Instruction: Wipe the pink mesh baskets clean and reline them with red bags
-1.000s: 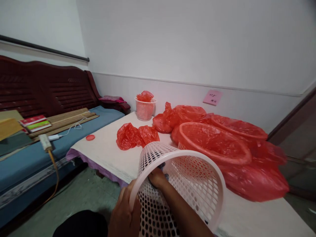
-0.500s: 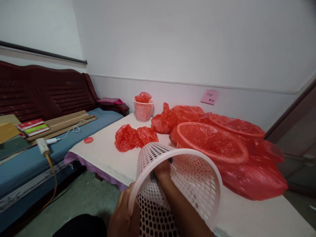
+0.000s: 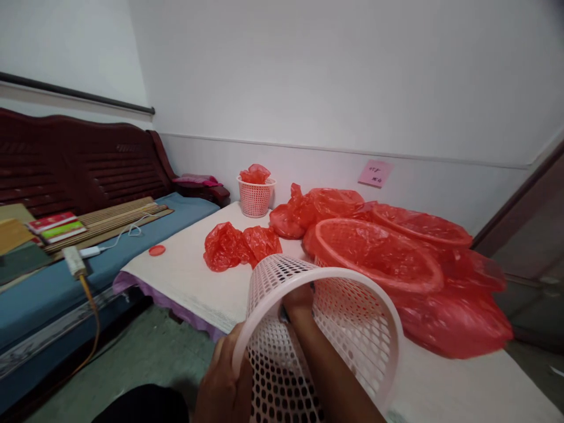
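Observation:
A white perforated plastic basket (image 3: 275, 341) lies tilted on its side in front of me, its wide mouth toward me. My left hand (image 3: 224, 376) is closed around its rim at the lower left. My right hand (image 3: 298, 298) reaches through the mouth deep into the basket, close to its inner wall. It looks closed, with small dark bits showing on either side; its fingertips and what they hold are hidden. Just beyond the basket rests a crumpled red plastic bag (image 3: 229, 248). To the right stands another basket (image 3: 379, 252) lined with a red bag.
More red bags and a lined basket (image 3: 423, 220) crowd the table's right side. A small white basket (image 3: 255, 201) holding red plastic stands near the wall. A red lid (image 3: 157, 250) lies at the left edge of the cloth-covered table (image 3: 176, 276). A wooden sofa (image 3: 79, 158) carries books and a power strip.
The tilted basket has shifted slightly right, with my left hand still on its rim. My right hand has moved a little right and up inside it.

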Demonstrator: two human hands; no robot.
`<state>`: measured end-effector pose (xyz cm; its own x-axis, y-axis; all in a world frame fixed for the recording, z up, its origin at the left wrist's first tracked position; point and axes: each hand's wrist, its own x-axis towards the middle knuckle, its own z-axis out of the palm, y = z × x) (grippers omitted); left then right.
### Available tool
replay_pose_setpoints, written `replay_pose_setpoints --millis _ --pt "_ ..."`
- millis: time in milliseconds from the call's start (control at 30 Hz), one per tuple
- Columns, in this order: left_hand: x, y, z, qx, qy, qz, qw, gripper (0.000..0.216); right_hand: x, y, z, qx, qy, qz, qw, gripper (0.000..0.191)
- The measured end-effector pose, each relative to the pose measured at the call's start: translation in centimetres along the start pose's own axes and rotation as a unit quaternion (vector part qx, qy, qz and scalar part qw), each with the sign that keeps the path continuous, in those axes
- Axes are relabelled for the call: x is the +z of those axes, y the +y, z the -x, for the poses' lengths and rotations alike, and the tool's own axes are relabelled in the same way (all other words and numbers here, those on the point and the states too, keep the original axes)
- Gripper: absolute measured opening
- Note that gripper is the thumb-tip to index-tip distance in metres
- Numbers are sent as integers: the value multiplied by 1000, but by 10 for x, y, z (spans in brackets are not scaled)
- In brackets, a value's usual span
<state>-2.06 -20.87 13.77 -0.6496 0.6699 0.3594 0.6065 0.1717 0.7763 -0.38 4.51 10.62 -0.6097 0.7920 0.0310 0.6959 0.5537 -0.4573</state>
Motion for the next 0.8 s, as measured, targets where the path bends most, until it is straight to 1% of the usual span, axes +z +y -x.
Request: replay_pose_setpoints --millis 100,200,300,367,400,467,533,600,700,800 --pt "-2 2 -5 7 15 2 1000 36 9 7 6 25 -5 8 1000 41" --pt "-2 5 -7 3 18 12 1000 37 17 12 20 16 -38 3 999 39" --pt "-2 8 -8 -11 16 29 999 39 19 7 32 -37 -85 -34 995 33" --pt "-4 9 -9 -22 16 41 999 39 18 -3 40 -78 -117 -76 987 23" --pt "-4 10 -10 -28 19 45 998 38 17 -10 44 -96 -130 -98 982 21" --pt "-5 11 -10 -41 26 49 998 37 16 -24 54 -125 -142 -135 973 31" --pt "-4 11 -9 -47 29 53 997 38 16 -35 65 -148 -137 -157 967 43" --pt "-3 12 -5 -46 28 61 997 39 16 -39 76 -165 -127 -159 965 52" --pt "-1 11 2 -55 32 68 996 41 18 -32 85 -160 -124 -119 972 61" --pt "0 8 8 -56 33 60 996 39 18 -19 85 -116 -125 -56 984 56"
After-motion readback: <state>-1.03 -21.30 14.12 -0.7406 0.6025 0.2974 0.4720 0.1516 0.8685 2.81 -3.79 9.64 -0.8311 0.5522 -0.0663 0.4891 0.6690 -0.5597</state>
